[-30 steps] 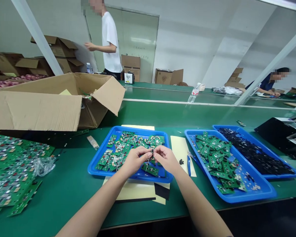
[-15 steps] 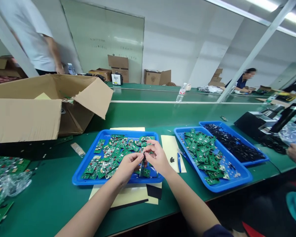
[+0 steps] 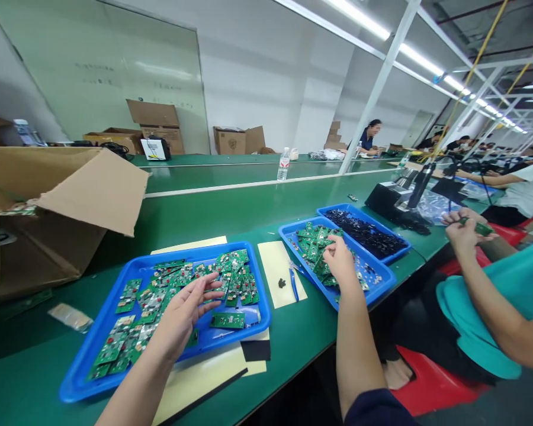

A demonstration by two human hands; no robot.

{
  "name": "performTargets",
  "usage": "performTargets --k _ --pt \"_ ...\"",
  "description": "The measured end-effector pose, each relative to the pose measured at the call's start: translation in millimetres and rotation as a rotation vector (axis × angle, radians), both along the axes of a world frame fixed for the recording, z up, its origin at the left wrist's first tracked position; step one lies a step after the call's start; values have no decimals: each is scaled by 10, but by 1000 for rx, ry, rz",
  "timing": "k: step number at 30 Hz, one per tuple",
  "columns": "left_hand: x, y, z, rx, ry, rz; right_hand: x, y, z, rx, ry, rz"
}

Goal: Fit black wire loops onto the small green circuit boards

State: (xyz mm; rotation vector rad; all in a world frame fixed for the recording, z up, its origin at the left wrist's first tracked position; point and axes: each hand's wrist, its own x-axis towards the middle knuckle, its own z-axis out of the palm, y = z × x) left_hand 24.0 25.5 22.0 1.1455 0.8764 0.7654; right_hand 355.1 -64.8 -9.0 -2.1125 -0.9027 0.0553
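Observation:
My left hand (image 3: 190, 305) hovers over the near right part of a blue tray (image 3: 77, 370), its fingers spread and nothing in them. Inside this tray lie several green circuit boards (image 3: 228, 320) with small red and white parts. My right hand (image 3: 341, 263) is above a second blue tray (image 3: 384, 283) on the right, over its heap of green circuit boards (image 3: 313, 251). Its fingers are bent with a gap between thumb and forefinger. I see no board clearly held there, though the fingertips overlap the heap.
Between the trays, blue-handled cutters (image 3: 294, 284) and small black pieces (image 3: 282, 283) lie on cream paper (image 3: 270, 260). Behind is a third tray (image 3: 397, 239) of black parts. A large cardboard box (image 3: 93, 189) stands left. At right, a co-worker in a teal shirt (image 3: 484, 313) holds a board.
My hands have come apart from the dark-fitted circuit board they held together. The right hand has gone to the right-hand tray; the left stays over its tray, fingers opened. The view has turned right.

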Motion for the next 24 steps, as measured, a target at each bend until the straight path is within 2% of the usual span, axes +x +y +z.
performTargets --k 4,7,10,13,15,19,24 --pt "-7 -9 35 10 0 22 139 -120 -102 -64 -29 -66" --pt "-6 -17 42 29 7 35 23 -88 -108 -41 -53 -33" --pt "-9 -11 37 50 20 48 -267 10 -131 -42 -46 138" --pt "-13 -2 32 46 23 47 -600 110 -207 -120 -8 354" --pt "-16 1 30 44 20 49 -752 151 -263 -184 0 413" --pt "-24 1 27 56 15 46 -838 182 -313 -310 -34 382" --pt "-35 6 9 66 13 44 -790 263 -258 -491 -94 360"
